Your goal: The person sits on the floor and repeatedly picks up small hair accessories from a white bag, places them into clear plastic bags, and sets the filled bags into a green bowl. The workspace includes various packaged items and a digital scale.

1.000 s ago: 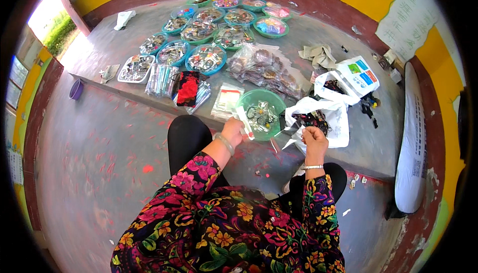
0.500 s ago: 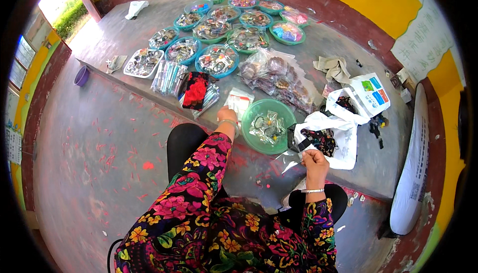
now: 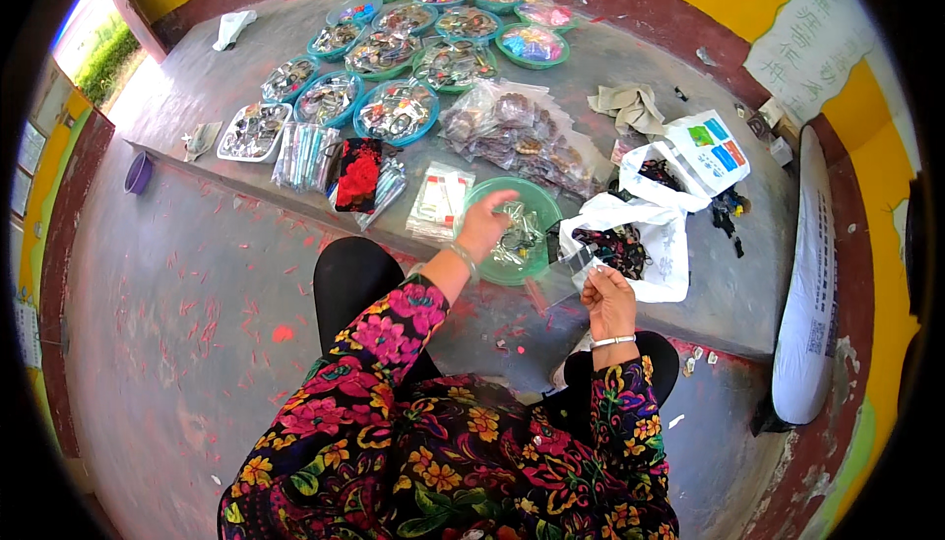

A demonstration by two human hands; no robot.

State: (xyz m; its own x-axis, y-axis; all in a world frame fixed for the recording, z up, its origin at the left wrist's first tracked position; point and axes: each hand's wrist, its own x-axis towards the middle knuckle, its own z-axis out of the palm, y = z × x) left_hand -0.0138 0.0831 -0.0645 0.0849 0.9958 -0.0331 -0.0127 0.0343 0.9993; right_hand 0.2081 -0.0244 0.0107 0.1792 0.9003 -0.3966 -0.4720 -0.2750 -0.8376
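Note:
My right hand pinches the edge of a clear plastic bag in front of the white sack; something dark shows at the bag's upper end. Over the left side of a green basin reaches my left hand, its fingers apart and nothing visible in them. Small clear packets with items I cannot make out lie in that basin. Just left of it is a stack of flat white packets with red marks. Dark, multicoloured small pieces fill the open white sack at right.
Several basins of packaged small goods stand farther back on the raised platform. Clear bags with brown contents are heaped behind the green basin. A red and black pouch lies at left. Another white bag sits at right.
My left hand has left the flat white packets and moved right, over the green basin, its fingers spreading. My right hand still pinches the clear bag, which now hangs more to the left.

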